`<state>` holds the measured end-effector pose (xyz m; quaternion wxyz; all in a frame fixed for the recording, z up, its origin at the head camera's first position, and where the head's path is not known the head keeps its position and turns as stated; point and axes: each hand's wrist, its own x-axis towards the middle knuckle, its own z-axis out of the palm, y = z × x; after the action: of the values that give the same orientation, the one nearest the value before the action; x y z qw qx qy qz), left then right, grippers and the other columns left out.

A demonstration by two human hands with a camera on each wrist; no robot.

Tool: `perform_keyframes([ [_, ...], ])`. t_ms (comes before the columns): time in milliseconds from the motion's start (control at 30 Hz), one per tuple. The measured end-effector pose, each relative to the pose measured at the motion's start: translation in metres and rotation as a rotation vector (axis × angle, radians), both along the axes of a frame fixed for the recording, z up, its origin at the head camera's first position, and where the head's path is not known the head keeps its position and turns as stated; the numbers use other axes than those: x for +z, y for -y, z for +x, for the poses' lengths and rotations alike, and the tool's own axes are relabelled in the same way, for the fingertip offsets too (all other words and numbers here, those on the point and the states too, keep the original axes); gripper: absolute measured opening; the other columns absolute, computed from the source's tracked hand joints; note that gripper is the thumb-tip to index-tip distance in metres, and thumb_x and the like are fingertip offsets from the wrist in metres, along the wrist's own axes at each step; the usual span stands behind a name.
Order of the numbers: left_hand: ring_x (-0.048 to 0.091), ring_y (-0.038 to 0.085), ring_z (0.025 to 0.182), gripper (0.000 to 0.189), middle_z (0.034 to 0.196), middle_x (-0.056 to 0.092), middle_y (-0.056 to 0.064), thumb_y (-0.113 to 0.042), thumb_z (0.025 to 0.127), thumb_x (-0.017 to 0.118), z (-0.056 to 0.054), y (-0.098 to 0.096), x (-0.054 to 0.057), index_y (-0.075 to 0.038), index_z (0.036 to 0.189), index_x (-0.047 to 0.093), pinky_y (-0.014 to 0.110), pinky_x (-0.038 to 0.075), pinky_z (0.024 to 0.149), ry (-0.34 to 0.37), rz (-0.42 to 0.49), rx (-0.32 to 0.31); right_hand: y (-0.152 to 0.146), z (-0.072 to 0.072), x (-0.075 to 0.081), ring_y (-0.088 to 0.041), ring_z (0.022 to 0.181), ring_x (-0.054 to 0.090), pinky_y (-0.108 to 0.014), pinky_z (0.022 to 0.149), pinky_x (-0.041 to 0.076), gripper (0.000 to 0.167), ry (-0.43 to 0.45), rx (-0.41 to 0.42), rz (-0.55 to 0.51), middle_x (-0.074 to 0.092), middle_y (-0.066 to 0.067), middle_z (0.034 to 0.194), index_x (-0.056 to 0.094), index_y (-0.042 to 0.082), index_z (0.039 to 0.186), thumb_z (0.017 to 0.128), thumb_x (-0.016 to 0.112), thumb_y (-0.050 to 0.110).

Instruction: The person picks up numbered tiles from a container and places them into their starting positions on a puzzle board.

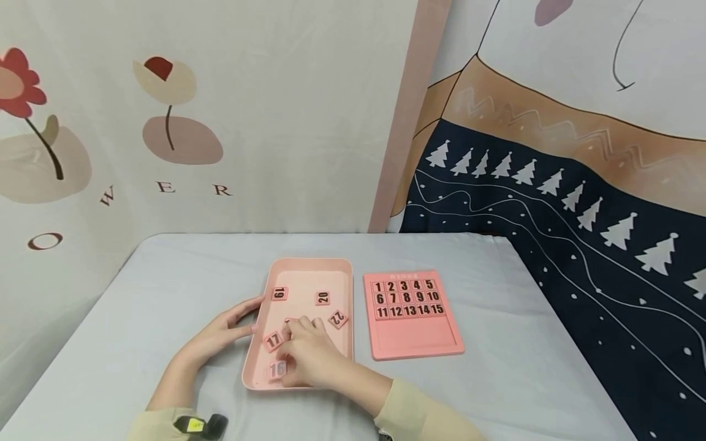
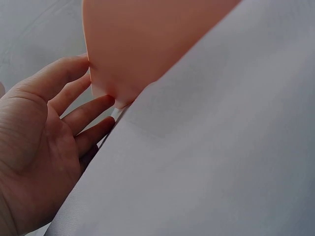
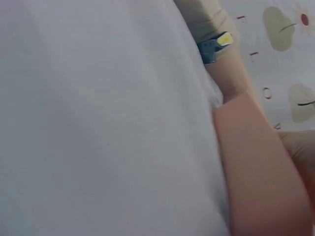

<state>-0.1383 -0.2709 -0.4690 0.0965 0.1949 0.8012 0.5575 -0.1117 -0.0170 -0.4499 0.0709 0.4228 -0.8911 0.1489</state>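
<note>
A pink tray (image 1: 315, 264) holds loose number tiles. My left hand (image 1: 220, 334) rests against the tray's left side with fingers loosely extended; in the left wrist view, fingertips of the left hand (image 2: 54, 118) touch its pink wall (image 2: 133, 44). My right hand (image 1: 311, 355) reaches into the tray, thumb and finger pinching the number 16 tile (image 1: 277, 369) at the near left corner. Around it lie tile 17 (image 1: 273, 341), tile 19 (image 1: 279, 294), tile 20 (image 1: 322, 298) and tile 22 (image 1: 338, 318). Another tile is mostly hidden under the right fingers.
Right of the tray lies a pink number board (image 1: 416, 337), its upper rows filled with tiles 1 to 15. A pale cloth (image 1: 524, 380) covers the table. Printed curtains (image 1: 309, 122) hang behind. The right wrist view shows mostly cloth and the tray's outer wall (image 3: 266, 172).
</note>
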Motion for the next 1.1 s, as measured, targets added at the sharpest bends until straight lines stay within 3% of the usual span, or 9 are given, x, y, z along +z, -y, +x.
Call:
perform_keyframes([
  [100,0.034,-0.007,0.127,0.058,0.149,0.035,0.018,-0.009,0.093,0.061,0.001,0.001,0.001,-0.002,0.145,0.038,0.01,0.024,0.101,0.005,0.002,0.003,-0.008,-0.002,0.011,-0.003,0.09,0.035,-0.022,0.078,0.028,0.032,0.025,-0.004,-0.043,0.043,0.015,0.099,0.074,0.033,0.089,0.064,0.082,0.051],
  [333,0.033,-0.008,0.126,0.058,0.148,0.035,0.02,-0.008,0.093,0.061,0.0,0.0,0.002,0.001,0.145,0.037,0.008,0.023,0.1,0.004,0.002,0.007,-0.037,-0.01,0.042,-0.007,0.094,0.036,-0.027,0.084,0.029,0.03,0.079,-0.018,-0.16,0.042,0.012,0.099,0.075,0.025,0.09,0.062,0.084,0.033],
  [500,0.032,-0.008,0.126,0.058,0.149,0.034,0.02,-0.009,0.093,0.061,0.0,0.0,0.002,0.001,0.145,0.037,0.007,0.022,0.1,0.014,0.0,0.005,-0.057,-0.014,0.051,-0.01,0.094,0.036,-0.03,0.084,0.028,0.032,0.077,-0.031,-0.17,0.042,0.01,0.101,0.076,0.023,0.091,0.062,0.085,0.035],
  [733,0.031,-0.008,0.127,0.059,0.149,0.034,0.019,-0.01,0.093,0.062,0.0,-0.001,0.002,0.0,0.145,0.037,0.007,0.022,0.1,0.023,-0.005,0.015,-0.086,-0.017,0.055,-0.012,0.093,0.037,-0.036,0.086,0.03,0.032,0.056,-0.06,-0.197,0.041,0.009,0.098,0.075,0.021,0.09,0.064,0.085,0.038],
  [900,0.031,-0.004,0.129,0.059,0.149,0.034,0.019,-0.011,0.093,0.062,0.001,-0.002,0.003,-0.001,0.145,0.038,0.007,0.022,0.1,0.029,-0.01,0.018,-0.107,-0.019,0.05,-0.016,0.092,0.037,-0.04,0.085,0.03,0.031,0.061,-0.09,-0.218,0.042,0.009,0.099,0.075,0.021,0.09,0.064,0.086,0.035],
  [1100,0.032,-0.007,0.127,0.058,0.149,0.035,0.02,-0.01,0.093,0.062,0.001,-0.001,0.002,-0.001,0.145,0.038,0.007,0.022,0.1,0.024,0.003,0.014,-0.128,-0.025,0.041,-0.019,0.094,0.041,-0.052,0.095,0.03,0.029,0.052,-0.129,-0.221,0.043,0.009,0.097,0.076,0.021,0.09,0.064,0.085,0.027],
])
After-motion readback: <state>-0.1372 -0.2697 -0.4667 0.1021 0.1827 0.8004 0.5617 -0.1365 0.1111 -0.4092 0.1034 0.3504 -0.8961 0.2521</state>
